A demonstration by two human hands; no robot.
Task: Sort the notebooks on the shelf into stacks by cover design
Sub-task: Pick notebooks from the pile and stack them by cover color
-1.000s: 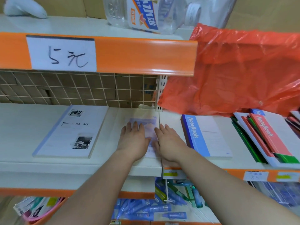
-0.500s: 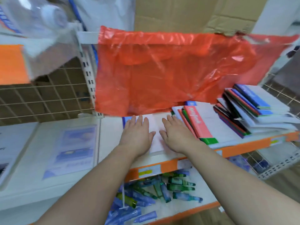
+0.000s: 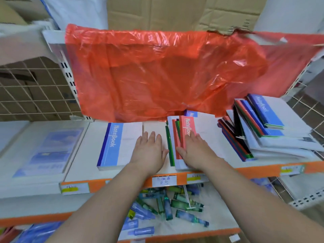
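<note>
Nearest to me, below my forearms, the lower shelf [image 3: 219,223] carries a loose scatter of blue and green tubes [image 3: 168,204]. Above it runs the orange front edge of the shelf [image 3: 254,171], with a handwritten price tag [image 3: 164,181] between my wrists.

My left hand [image 3: 149,151] lies flat, palm down, fingers straight and slightly spread. It rests near the front edge, across the right edge of the blue-banded notebook [image 3: 119,146] and the bare strip beside it. That notebook lies face up, its band marked "Notebook" just left of my fingers.

My right hand [image 3: 194,151] is also flat and unclenched, pressing on the fanned pile [image 3: 172,144] just right of the bare strip. My fingers lie on the red-banded notebook [image 3: 187,130] on top, my thumb at its left edge, where green and red spines fan out below. Neither hand grips anything; they sit side by side, apart, thumbs facing.

Toward the left end, on the neighbouring board, lies a pale blue notebook [image 3: 47,149], well away from both hands. Toward the right end a skewed heap of notebooks [image 3: 263,130] lies tilted, blue, red, green and black spines showing.

At the back edge a red plastic bag [image 3: 157,72] hangs over the rear of the shelf, covering the far ends of the pile. A wire grid [image 3: 26,88] backs the left side, and cardboard [image 3: 175,13] stands above.
</note>
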